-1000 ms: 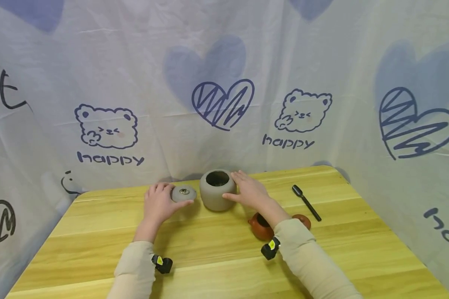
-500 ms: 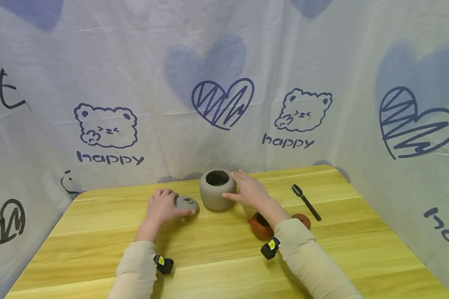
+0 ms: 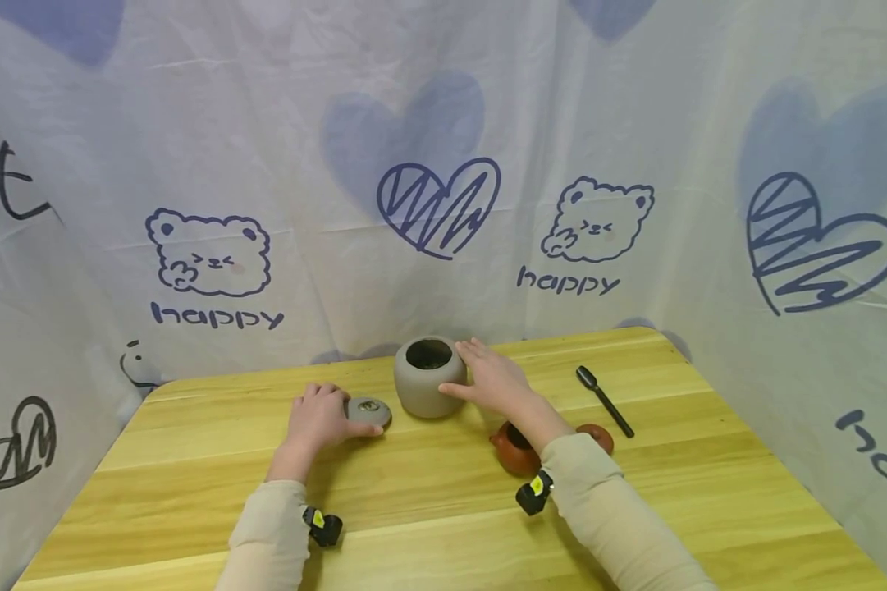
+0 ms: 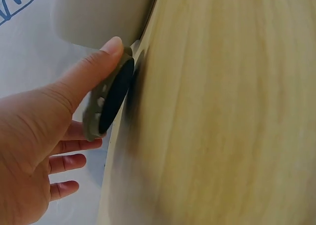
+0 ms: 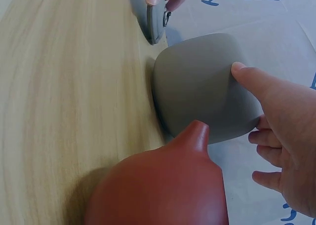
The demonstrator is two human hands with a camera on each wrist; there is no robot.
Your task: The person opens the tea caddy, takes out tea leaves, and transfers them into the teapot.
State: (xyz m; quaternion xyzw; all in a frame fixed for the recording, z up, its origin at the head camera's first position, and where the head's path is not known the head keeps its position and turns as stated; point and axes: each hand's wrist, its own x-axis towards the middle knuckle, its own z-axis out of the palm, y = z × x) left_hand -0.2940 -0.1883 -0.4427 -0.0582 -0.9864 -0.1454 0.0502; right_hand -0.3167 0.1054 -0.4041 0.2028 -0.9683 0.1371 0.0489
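My left hand (image 3: 316,420) pinches a round grey lid (image 3: 369,412) with a small metal ring on top, left of the jar. In the left wrist view the thumb lies over the edge of the lid (image 4: 114,96), whose dark underside hangs just over the tabletop. An uncovered, rounded grey jar (image 3: 422,392) stands upright near the table's back edge. My right hand (image 3: 496,381) grips its right side, thumb in front and fingers behind. In the right wrist view the thumb presses near the rim of the jar (image 5: 202,87).
A reddish-brown teapot (image 3: 514,453), uncovered, sits under my right forearm, its spout close to the jar. Right of it lies a small reddish-brown lid (image 3: 600,435), partly hidden by the sleeve. A black scoop (image 3: 607,402) lies farther right. A printed cloth (image 3: 325,271) hangs behind the table.
My left hand has brought the grey lid slightly toward me and to the right, lowering it toward the tabletop. My right hand and the jar have stayed in place.
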